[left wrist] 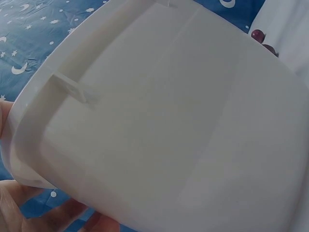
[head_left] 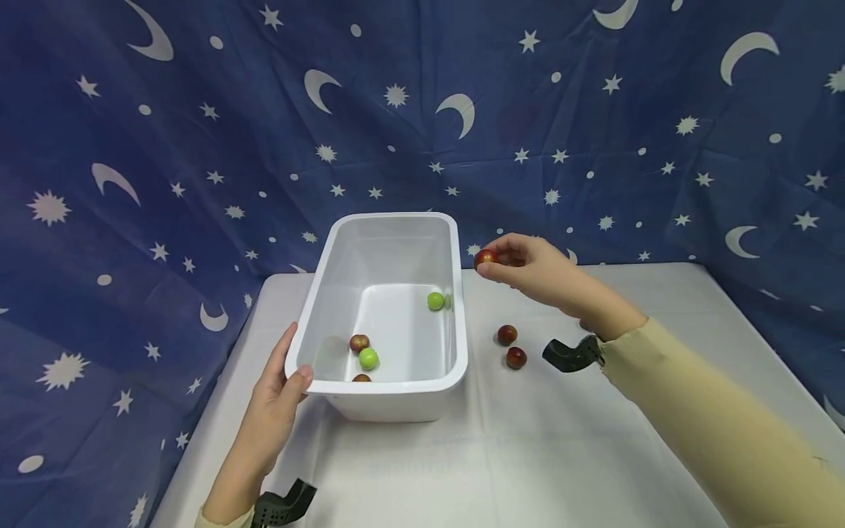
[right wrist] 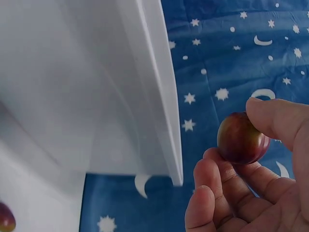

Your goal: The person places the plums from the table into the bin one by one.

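Ahead of you hangs a creased blue backdrop cloth [head_left: 383,161] with a pale pattern of crescents, stars, spiky suns and dots. Below it you have a white-covered table [head_left: 561,455], the same patterned blue showing past its left and right edges.

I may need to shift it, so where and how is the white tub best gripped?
Probably lift the white tub by its rim, at opposite long sides, hands coming from outside: the rim juts outward all round, forming a lip to hook under.
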The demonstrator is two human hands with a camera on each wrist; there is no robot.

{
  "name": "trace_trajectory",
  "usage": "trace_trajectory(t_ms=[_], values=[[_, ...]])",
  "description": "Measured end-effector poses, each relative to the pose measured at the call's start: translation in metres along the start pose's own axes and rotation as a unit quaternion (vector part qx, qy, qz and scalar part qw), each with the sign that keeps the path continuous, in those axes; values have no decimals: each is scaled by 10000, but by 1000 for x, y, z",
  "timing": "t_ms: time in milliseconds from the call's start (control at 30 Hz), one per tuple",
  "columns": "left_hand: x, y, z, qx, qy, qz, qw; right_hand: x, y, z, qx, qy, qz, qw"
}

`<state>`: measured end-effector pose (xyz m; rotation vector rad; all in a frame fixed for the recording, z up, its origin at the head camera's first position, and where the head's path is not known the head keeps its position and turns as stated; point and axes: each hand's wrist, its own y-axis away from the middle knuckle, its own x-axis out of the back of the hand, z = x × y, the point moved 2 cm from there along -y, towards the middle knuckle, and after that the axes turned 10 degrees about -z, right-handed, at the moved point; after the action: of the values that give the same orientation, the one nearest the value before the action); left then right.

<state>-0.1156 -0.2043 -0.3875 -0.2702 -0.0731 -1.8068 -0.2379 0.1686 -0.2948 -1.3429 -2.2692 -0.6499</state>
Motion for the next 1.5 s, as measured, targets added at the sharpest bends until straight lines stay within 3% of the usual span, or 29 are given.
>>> trace_trajectory(t_ms=[567, 833, 1033, 1500], values=[[0, 1, -1, -126, 11, -13, 9999, -37, -38, -42, 561, -434, -201, 9973], [1, 2, -2, -128, 99, -31, 9999, -59, -61, -62, 583, -889, -390, 9936], [0, 1, -4, -188, 216, -31, 9996, -73, -74, -65, 418, -929, -599, 9930], [2, 1, -4, -204, 219, -21, 9995, -96, -86, -64, 7, 147, -1148, 9933]])
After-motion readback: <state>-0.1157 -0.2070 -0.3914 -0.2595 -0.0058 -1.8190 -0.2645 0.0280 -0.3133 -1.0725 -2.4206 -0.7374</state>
